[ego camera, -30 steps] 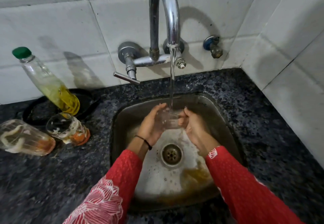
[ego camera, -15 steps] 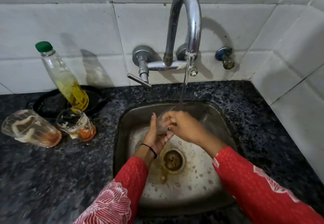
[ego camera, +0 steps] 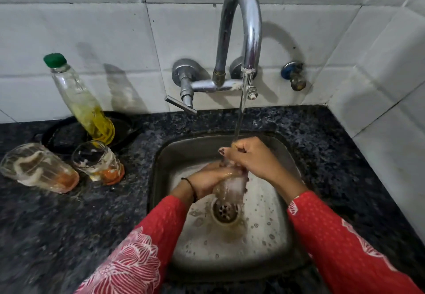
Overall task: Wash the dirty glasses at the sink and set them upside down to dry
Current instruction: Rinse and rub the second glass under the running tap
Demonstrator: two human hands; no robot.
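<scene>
Over the steel sink (ego camera: 165,155), under the running tap (ego camera: 241,29), I hold a clear glass (ego camera: 230,189). My left hand (ego camera: 208,178) grips its side from the left. My right hand (ego camera: 250,158) sits on top at the glass's mouth with fingers curled, and some of them seem to reach inside. Water from the spout runs onto my right hand and the glass. Two dirty glasses wait on the counter at the left: one lies on its side (ego camera: 39,167), the other (ego camera: 99,161) leans tilted, both with white and orange residue.
A bottle of yellow liquid with a green cap (ego camera: 80,100) leans in a black pan (ego camera: 119,128) behind the dirty glasses. The tap lever (ego camera: 180,104) sticks out left of the spout. Dark granite counter (ego camera: 333,155) surrounds the sink; tiled walls close the back and right.
My right hand moved from the glass's side onto its top. The glass has dropped lower toward the drain and tipped in my left hand. The brown water in the sink has mostly drained.
</scene>
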